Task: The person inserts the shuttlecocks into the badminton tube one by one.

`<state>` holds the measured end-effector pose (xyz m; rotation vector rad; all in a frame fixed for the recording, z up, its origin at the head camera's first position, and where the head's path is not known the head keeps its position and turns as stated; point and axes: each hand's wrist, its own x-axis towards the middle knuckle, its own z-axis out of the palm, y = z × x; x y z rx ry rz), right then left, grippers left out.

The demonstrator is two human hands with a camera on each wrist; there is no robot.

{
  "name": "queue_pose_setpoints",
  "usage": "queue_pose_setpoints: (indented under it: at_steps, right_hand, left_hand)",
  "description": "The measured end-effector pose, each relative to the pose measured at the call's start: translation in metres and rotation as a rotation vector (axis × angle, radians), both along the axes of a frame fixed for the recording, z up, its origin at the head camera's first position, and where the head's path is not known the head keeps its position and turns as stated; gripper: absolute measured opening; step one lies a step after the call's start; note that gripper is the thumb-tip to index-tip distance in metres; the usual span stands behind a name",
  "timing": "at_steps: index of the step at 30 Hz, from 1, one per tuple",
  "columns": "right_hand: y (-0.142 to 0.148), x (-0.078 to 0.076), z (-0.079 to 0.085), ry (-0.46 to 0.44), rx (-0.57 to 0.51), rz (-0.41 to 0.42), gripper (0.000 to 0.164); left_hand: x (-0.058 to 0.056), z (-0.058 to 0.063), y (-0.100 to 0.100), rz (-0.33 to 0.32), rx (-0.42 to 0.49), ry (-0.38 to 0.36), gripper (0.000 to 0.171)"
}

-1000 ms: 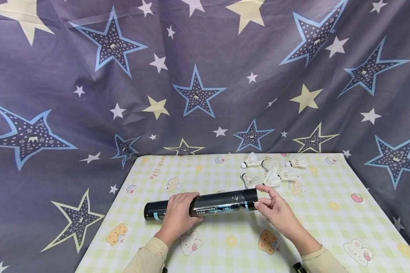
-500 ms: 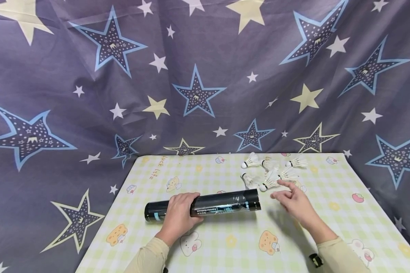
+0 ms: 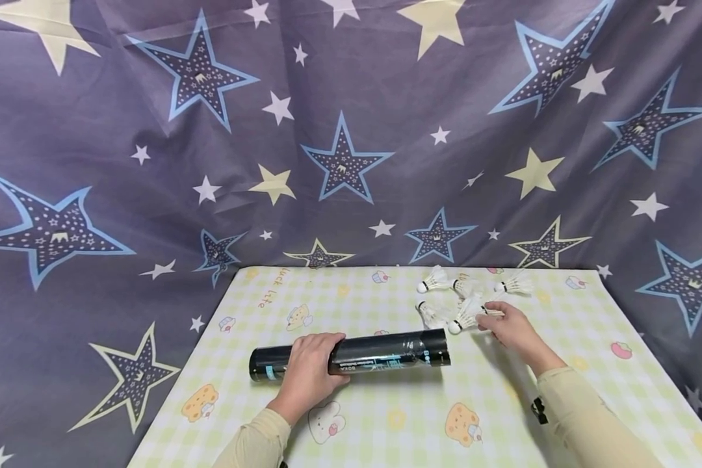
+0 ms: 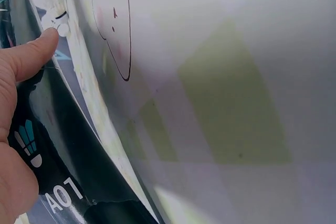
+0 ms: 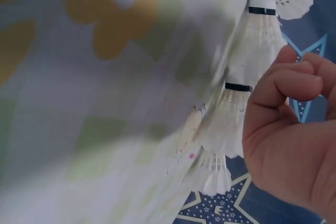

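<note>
My left hand (image 3: 309, 370) grips a black shuttlecock tube (image 3: 386, 354) around its left half, the tube lying crosswise close over the table. In the left wrist view, the thumb presses along the tube's glossy side (image 4: 79, 135), which bears the print A01. Over at the shuttlecock cluster, my right hand (image 3: 515, 333) has its fingertips right at the feathers of a white shuttlecock (image 3: 464, 320). Its thumb and fingers are loosely bent with a gap between them in the right wrist view, overlapping the shuttlecocks (image 5: 226, 124) behind. One shuttlecock is partly hidden by this hand.
Several more shuttlecocks, such as one at the back (image 3: 435, 279) and another at the right (image 3: 515, 283), lie near the table's far edge. A checked cloth (image 3: 398, 416) covers the table. A star-patterned curtain (image 3: 374, 84) hangs behind it.
My right hand has left the tube's right end and moved right and away from me, to the shuttlecocks. The left hand keeps its grip on the tube, which has barely moved.
</note>
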<state>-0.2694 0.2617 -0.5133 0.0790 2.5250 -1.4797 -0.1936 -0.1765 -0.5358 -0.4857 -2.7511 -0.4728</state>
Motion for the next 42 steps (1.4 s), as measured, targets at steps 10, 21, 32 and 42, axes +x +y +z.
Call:
queue_pose_setpoints:
  at_steps: [10,21,32,42]
  right_hand:
    - [0.000,0.004,-0.012,-0.008,0.032,-0.024,0.033]
    - [-0.002,0.029,-0.002,0.017,-0.019,-0.044,0.034]
    - [-0.010,0.063,0.023,0.014,-0.356,-0.106,0.017]
    - [-0.035,0.078,0.024,0.060,-0.537,-0.102,0.014]
  left_hand:
    - [-0.001,0.000,0.004,-0.010,-0.011,0.008,0.087]
    - [-0.001,0.002,0.000,0.018,0.004,0.019,0.087]
    - [-0.004,0.002,-0.001,0.029,0.004,0.028,0.087]
    - [-0.002,0.002,0.004,0.019,0.012,0.057,0.088]
